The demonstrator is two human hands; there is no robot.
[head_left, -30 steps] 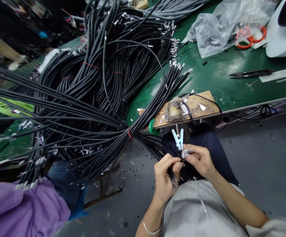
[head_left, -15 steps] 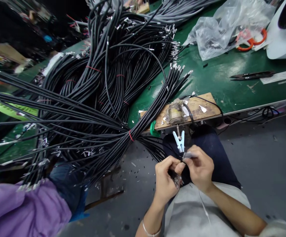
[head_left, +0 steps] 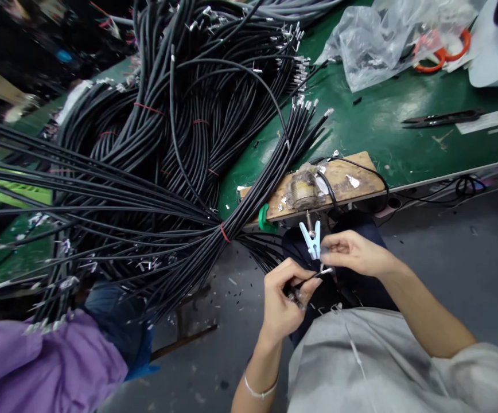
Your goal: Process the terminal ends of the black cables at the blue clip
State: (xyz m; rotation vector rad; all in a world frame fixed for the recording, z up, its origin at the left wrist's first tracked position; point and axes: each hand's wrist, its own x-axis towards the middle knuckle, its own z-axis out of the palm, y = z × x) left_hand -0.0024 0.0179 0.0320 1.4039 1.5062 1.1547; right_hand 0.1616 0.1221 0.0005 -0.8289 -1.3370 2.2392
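L hand point(head_left: 284, 298) pinches blk cable point(head_left: 323, 272) in its fingers; R hand point(head_left: 356, 252) is by blue clothespin point(head_left: 312, 241), can't tell if gripping. Prob. mid end-prep; next needs cable steady.

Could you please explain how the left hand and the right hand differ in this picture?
The left hand is closed on a dark cable with a pale end; the right hand has bent fingers beside the blue clip, and whether it holds anything is unclear. The left hand has a pale bracelet at its wrist, while none shows at the right hand's. Both are bare.
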